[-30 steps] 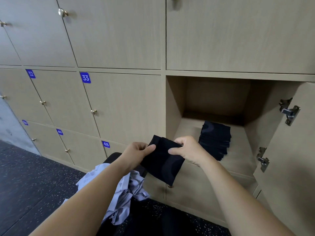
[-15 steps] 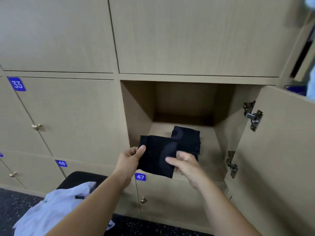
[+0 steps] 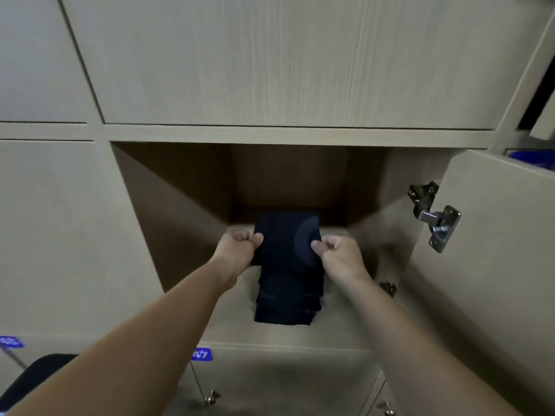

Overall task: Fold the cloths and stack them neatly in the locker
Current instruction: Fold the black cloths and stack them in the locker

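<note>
**In the open locker, a folded cloth held at the top of the stack**

Inside the open locker compartment (image 3: 180,235), both bare arms reach in from below. The left hand (image 3: 240,247) pinches the left edge of a folded dark cloth (image 3: 285,235), thumb on top and fingers curled under. The right hand (image 3: 336,253) has the same grip on the right edge. Each grip is closed on the cloth. The cloth lies flat, directly over a stack of folded dark cloths (image 3: 285,301) on the compartment floor. Whether it already rests on the stack cannot be told. The locker door (image 3: 495,265) stands swung open to the right, with a metal hinge (image 3: 435,219) on its inner face. Below the compartment a blue label (image 3: 201,354) reads 47, above a small round knob (image 3: 212,396).
</note>
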`<state>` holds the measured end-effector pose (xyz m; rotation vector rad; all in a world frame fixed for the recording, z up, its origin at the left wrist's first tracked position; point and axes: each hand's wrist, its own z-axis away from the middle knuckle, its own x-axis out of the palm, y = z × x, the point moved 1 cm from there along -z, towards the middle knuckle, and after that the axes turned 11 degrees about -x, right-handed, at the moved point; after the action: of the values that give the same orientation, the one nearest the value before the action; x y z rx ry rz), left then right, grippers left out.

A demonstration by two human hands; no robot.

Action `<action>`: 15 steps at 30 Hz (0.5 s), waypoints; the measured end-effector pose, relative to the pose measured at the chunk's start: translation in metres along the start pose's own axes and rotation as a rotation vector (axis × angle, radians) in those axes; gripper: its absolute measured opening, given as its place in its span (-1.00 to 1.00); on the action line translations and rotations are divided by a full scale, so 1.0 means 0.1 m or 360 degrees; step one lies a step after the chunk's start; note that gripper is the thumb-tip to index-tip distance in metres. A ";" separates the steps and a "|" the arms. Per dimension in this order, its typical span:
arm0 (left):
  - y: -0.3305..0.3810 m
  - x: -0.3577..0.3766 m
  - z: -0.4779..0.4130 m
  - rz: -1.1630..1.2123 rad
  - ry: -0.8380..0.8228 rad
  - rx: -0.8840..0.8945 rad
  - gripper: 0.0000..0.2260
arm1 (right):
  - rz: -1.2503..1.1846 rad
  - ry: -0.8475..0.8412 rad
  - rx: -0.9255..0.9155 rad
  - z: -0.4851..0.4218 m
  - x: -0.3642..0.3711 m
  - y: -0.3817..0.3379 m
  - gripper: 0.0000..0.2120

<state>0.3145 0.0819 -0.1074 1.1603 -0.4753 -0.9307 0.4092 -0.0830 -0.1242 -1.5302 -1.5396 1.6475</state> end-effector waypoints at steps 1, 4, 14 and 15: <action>0.03 0.03 -0.07 0.0010 -0.0015 0.0006 -0.79 | 0.0008 0.0014 0.0019 -0.08 -0.02 0.01 -0.80; 0.05 0.11 -0.23 0.0015 -0.0038 0.0016 -0.82 | 0.0006 0.0079 0.0055 -0.25 -0.05 0.08 -0.87; -0.15 0.22 -0.36 -0.0040 -0.0042 0.0091 -0.85 | -0.0065 0.0140 0.0135 -0.32 0.09 0.46 -0.90; -0.17 0.22 -0.36 -0.0043 -0.0049 0.0099 -0.86 | -0.0062 0.0164 0.0143 -0.32 0.10 0.48 -0.86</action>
<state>0.3474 0.0823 -0.1386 1.2128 -0.5179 -0.9642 0.4513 -0.0751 -0.1639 -1.5039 -1.4137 1.5693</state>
